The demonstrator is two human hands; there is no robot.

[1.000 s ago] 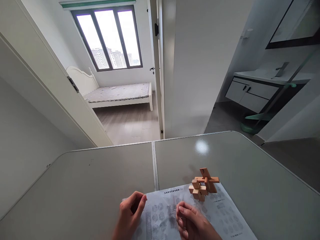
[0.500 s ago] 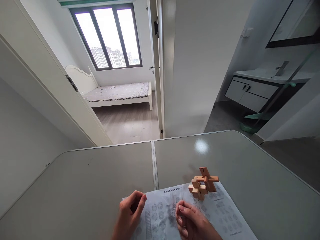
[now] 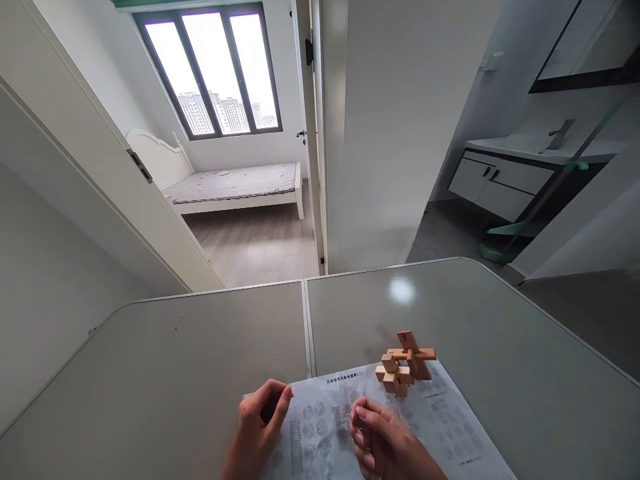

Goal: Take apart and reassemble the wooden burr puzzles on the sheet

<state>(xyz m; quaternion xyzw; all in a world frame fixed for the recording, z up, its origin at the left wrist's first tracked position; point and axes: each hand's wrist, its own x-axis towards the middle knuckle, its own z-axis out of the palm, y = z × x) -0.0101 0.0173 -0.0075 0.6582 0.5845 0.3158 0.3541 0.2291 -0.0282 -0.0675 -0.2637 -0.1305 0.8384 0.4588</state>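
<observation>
A small wooden interlocking puzzle [image 3: 404,363] of crossed blocks stands on the far right part of a printed paper sheet [image 3: 440,427] on the grey table [image 3: 150,373]. My left hand [image 3: 260,427] rests at the sheet's left edge, fingers curled with thumb and forefinger close together; nothing shows in them. My right hand [image 3: 385,443] lies on the sheet just in front of the puzzle, fingers bent inward and together, not touching the puzzle. Whether it holds anything is hidden.
The table has a seam [image 3: 306,327] down its middle and rounded far corners. Beyond it are an open doorway to a bedroom with a bed [image 3: 235,190] and window, a white wall, and a washbasin cabinet [image 3: 505,183] at right.
The view has tipped slightly, so everything sits a little higher in the picture. Both hands and the puzzle keep their places on the sheet.
</observation>
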